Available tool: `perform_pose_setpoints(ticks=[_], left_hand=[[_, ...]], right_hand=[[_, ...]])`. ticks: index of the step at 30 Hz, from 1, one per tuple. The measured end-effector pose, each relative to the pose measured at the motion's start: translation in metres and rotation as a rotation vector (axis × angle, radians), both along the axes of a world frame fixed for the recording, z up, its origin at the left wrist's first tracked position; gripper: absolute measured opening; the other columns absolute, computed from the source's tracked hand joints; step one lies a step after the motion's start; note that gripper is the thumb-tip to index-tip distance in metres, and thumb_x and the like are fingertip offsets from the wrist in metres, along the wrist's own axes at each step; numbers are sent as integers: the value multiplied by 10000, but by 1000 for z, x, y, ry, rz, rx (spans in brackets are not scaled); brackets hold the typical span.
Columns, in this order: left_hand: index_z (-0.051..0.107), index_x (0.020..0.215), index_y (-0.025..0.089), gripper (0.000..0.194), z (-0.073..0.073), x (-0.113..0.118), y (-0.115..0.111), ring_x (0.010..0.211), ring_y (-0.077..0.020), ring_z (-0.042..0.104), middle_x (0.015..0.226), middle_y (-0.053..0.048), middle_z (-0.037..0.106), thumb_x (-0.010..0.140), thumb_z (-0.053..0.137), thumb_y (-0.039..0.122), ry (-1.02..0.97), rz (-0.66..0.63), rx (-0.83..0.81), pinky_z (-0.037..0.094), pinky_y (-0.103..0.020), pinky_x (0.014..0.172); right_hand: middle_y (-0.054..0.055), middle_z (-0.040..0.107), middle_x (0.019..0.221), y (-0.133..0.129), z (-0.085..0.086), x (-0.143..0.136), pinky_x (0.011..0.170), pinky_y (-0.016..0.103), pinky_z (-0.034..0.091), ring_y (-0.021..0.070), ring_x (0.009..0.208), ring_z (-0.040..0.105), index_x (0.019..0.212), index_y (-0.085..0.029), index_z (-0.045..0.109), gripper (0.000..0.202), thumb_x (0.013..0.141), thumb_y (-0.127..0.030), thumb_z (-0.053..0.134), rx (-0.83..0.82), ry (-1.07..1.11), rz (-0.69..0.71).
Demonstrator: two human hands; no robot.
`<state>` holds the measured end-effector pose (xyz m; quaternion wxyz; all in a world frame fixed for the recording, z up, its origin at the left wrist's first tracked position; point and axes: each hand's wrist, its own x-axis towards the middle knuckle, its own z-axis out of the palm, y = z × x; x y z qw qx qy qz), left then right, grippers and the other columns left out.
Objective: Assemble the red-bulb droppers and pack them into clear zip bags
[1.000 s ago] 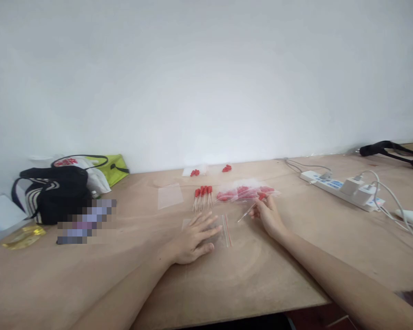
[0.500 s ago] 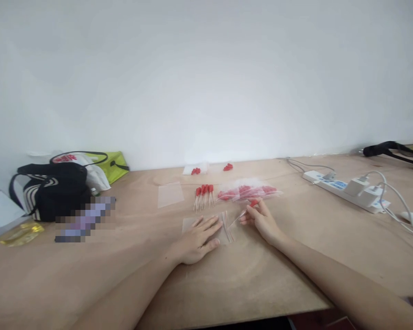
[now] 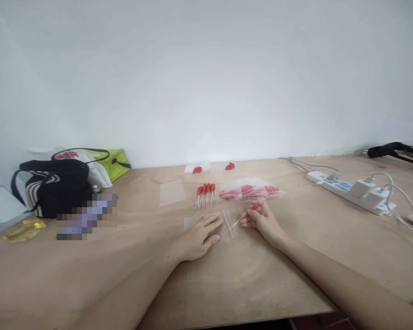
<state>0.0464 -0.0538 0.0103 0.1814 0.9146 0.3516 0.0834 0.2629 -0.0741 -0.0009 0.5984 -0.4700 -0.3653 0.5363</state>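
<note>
My left hand (image 3: pixel 200 236) lies flat, fingers stretched, on a small clear zip bag (image 3: pixel 230 231) whose red-striped mouth points right. In my right hand (image 3: pixel 264 224), pinched between thumb and fingers, is a small red-handled tool (image 3: pixel 254 206). Its thin, pale shaft points down and left, with the tip close to the bag's mouth; I cannot tell whether the tip is inside. Beyond my left hand lies a row of similar red-handled tools (image 3: pixel 205 189), shafts toward me. Filled zip bags of red pieces (image 3: pixel 249 191) are heaped beyond my right hand.
Another flat clear bag (image 3: pixel 172 193) lies left of the row. Small red pieces (image 3: pixel 197 169) and more red pieces (image 3: pixel 230 166) sit near the wall. A black bag (image 3: pixel 58 188) stands at left. A white power strip (image 3: pixel 347 192) with chargers and cables is at right.
The zip bag's mouth has shifted slightly right and shows more clearly beside my left fingertips. My right hand keeps the red-handled tool by the mouth. The whole view has shifted a little.
</note>
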Motion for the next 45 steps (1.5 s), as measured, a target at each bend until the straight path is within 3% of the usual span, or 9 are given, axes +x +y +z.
perform_pose_setpoints(ticks=[4, 10, 17, 21, 27, 33, 37, 40, 45], left_hand=[[358, 1270, 236, 458, 0, 2, -1, 1231, -213, 290, 1342, -61, 341, 841, 395, 390, -20, 6, 63, 237, -400, 1008], [366, 1263, 240, 442, -1, 3, -1, 1216, -199, 312, 1328, -43, 367, 847, 384, 388, -64, 29, 88, 250, -385, 1001], [396, 1243, 215, 436, -1, 5, -1, 1186, -208, 351, 1293, -57, 412, 847, 381, 396, -98, 34, 83, 272, -385, 987], [378, 1257, 205, 461, -2, 2, 1, 1193, -216, 342, 1305, -72, 390, 845, 375, 412, -106, 36, 58, 277, -387, 985], [399, 1242, 249, 462, 3, -17, 7, 1188, -213, 354, 1312, -51, 380, 819, 425, 432, -87, -52, -34, 291, -376, 983], [408, 1235, 258, 442, 1, -18, 7, 1218, -209, 312, 1330, -42, 359, 823, 428, 416, -82, -53, -18, 256, -389, 1005], [445, 1208, 245, 426, 0, -16, 4, 1199, -214, 343, 1312, -52, 385, 815, 440, 411, -87, -4, 22, 270, -393, 996], [437, 1212, 245, 427, -2, -16, 3, 1192, -213, 355, 1309, -50, 391, 815, 443, 403, -100, 11, 35, 280, -394, 990], [422, 1221, 241, 440, -2, -17, 3, 1196, -217, 348, 1308, -50, 394, 813, 443, 404, -106, 27, 25, 278, -402, 991]], right_hand=[[-40, 561, 612, -3, -1, -6, 561, 273, 498, 104, 544, 579, 747, -208, 389, 284, 625, -304, 627, 22, 0, 79], [-46, 536, 616, 0, 1, 2, 455, 176, 399, 52, 504, 482, 734, -171, 551, 226, 606, -320, 662, 204, -238, 285], [-9, 602, 755, 7, -1, -4, 593, 266, 475, 103, 616, 597, 758, -177, 484, 277, 652, -389, 627, 194, -109, 602], [-27, 600, 737, 9, -3, -8, 702, 302, 477, 98, 689, 599, 741, -185, 473, 267, 659, -393, 618, 195, -70, 552], [-33, 577, 575, 14, -3, 5, 580, 257, 466, 88, 535, 538, 661, -155, 564, 253, 585, -372, 671, 188, -263, 452], [-9, 617, 704, 12, -1, 16, 666, 285, 447, 107, 629, 541, 856, -178, 637, 274, 661, -368, 604, 207, -419, 572], [-23, 609, 711, 9, 1, 20, 683, 304, 446, 111, 642, 551, 990, -206, 562, 380, 651, -369, 617, 201, -331, 590], [-38, 583, 609, 10, -1, 15, 592, 269, 445, 100, 554, 533, 835, -188, 555, 310, 610, -375, 656, 193, -279, 509], [-28, 512, 517, 10, -2, 8, 513, 225, 390, 90, 491, 460, 533, -163, 536, 306, 660, -436, 591, 277, -542, 476]])
